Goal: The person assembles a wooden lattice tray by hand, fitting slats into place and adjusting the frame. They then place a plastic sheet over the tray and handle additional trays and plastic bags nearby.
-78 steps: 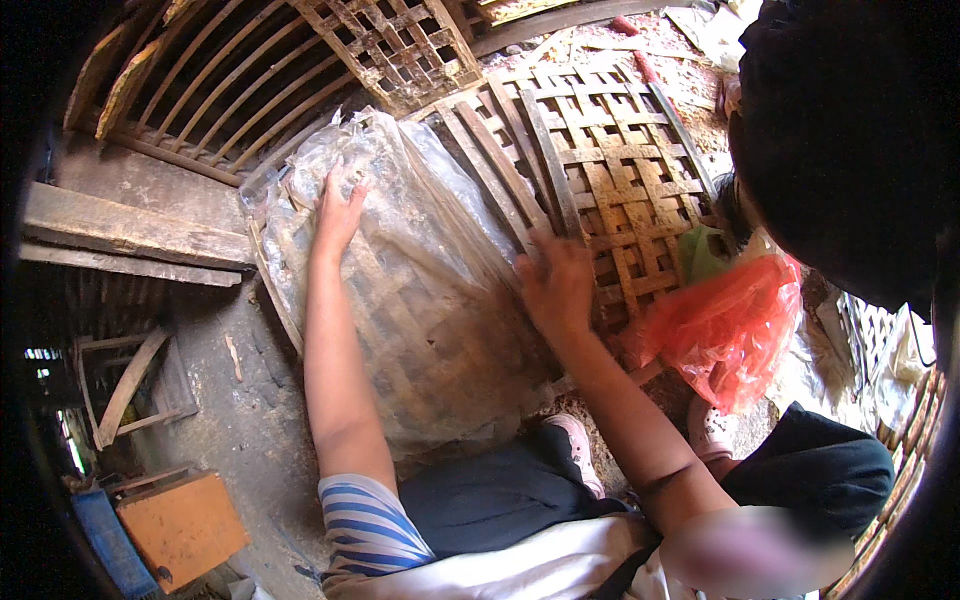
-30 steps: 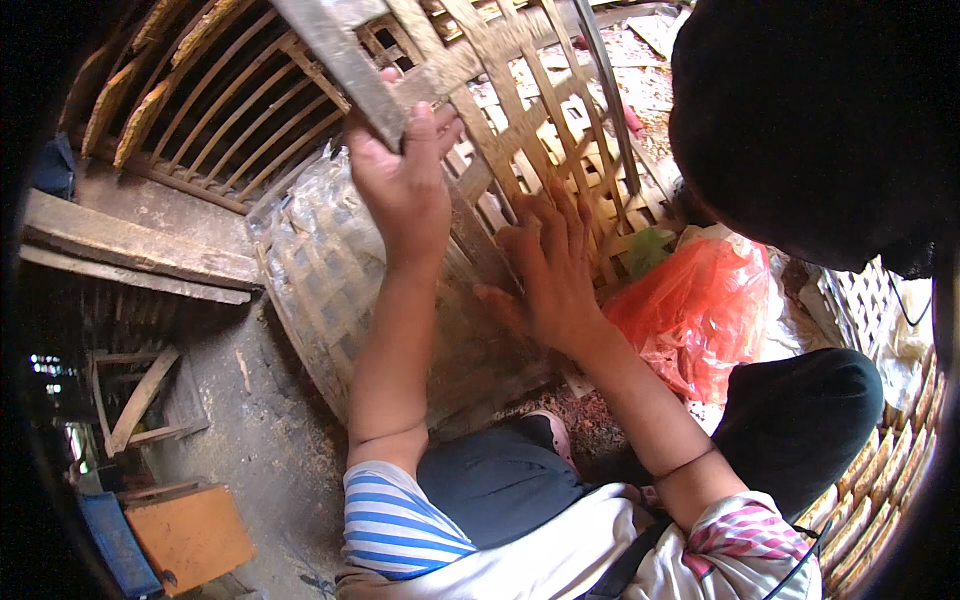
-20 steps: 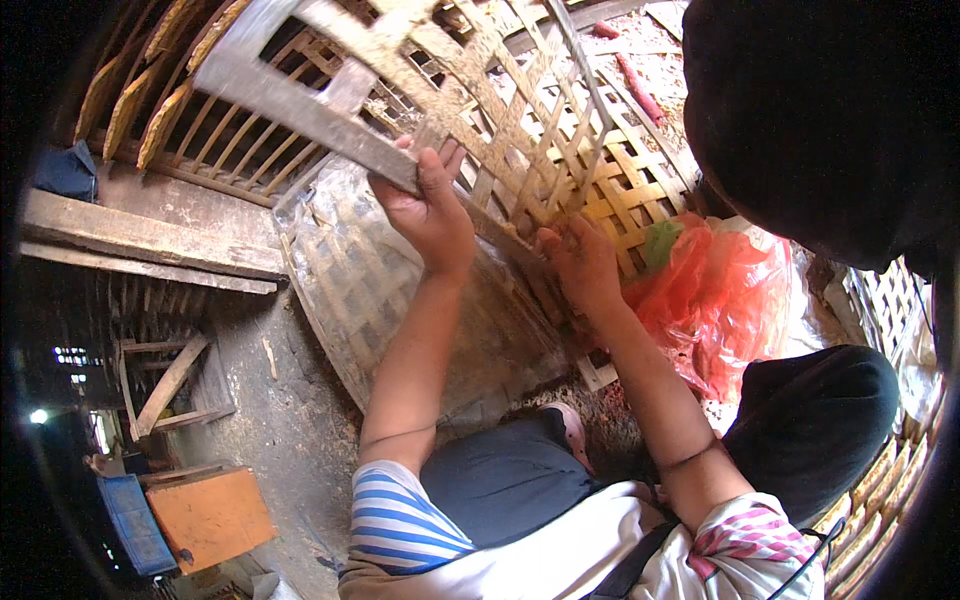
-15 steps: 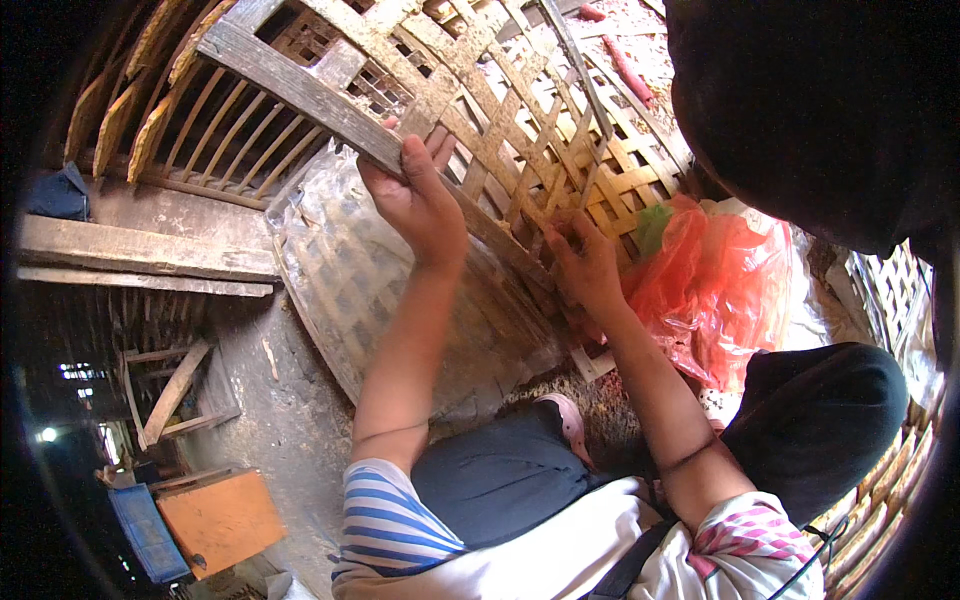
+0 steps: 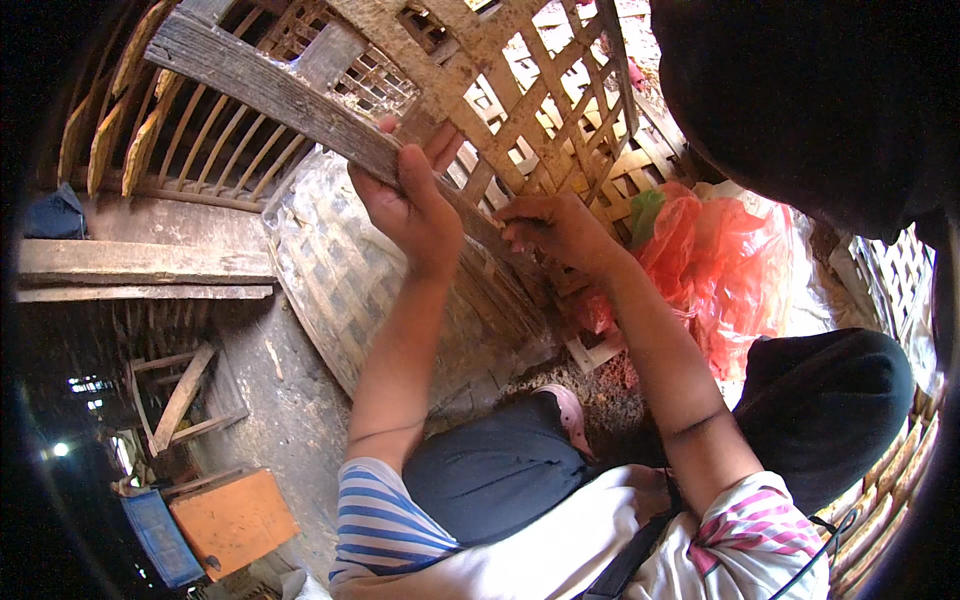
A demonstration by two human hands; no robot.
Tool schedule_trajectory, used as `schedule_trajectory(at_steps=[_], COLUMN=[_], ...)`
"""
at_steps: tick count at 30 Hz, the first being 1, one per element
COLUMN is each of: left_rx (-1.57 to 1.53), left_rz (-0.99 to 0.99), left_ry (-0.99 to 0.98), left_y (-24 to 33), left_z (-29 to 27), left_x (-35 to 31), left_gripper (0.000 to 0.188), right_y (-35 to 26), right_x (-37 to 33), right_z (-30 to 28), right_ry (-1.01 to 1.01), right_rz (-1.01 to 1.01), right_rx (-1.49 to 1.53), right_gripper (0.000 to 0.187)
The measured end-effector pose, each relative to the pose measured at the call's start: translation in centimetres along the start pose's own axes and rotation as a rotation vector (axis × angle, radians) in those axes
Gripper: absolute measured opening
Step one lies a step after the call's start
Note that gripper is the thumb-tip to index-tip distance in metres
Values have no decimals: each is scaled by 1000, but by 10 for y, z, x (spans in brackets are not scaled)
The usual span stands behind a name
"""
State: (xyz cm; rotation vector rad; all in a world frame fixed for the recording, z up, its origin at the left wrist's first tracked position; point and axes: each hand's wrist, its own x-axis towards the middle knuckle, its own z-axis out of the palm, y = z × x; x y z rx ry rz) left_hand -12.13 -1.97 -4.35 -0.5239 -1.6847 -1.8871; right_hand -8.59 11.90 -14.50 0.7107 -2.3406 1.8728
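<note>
A woven bamboo panel (image 5: 560, 140) with a weathered wooden bar (image 5: 270, 95) along its near edge is tilted up in front of me. My left hand (image 5: 415, 215) is closed round that bar, the thumb on the near side and the fingertips showing behind it. Farther right along the same edge is my right hand (image 5: 570, 235), its fingers curled together close to the bar. What they pinch, if anything, is too small to make out. Under the panel lies a flat woven tray (image 5: 335, 330) covered in clear plastic.
A crumpled red plastic bag (image 5: 720, 290) with a green piece (image 5: 646, 215) lies to the right of my right hand. Slatted bamboo racks (image 5: 225, 150) stand at far left, above a wooden beam (image 5: 150, 262). An orange box (image 5: 235, 525) sits at lower left.
My right hand has slid left along the bar, closer to my left hand, and its fingers have turned leftward. The panel has shifted slightly up and left in view.
</note>
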Motion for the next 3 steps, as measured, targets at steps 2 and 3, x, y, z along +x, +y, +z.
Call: schedule_trajectory(at_steps=[2, 3], left_rx=[-24, -37], left_rz=[-3, -5], left_ry=[-18, -27], left_y=[1, 3], left_z=[2, 4], left_x=[-3, -6], left_gripper=[57, 58], right_y=[3, 5], right_x=[-1, -4], right_z=[0, 1], right_ry=[-6, -1], right_rz=[42, 55], right_rx=[91, 123], right_gripper=[29, 28])
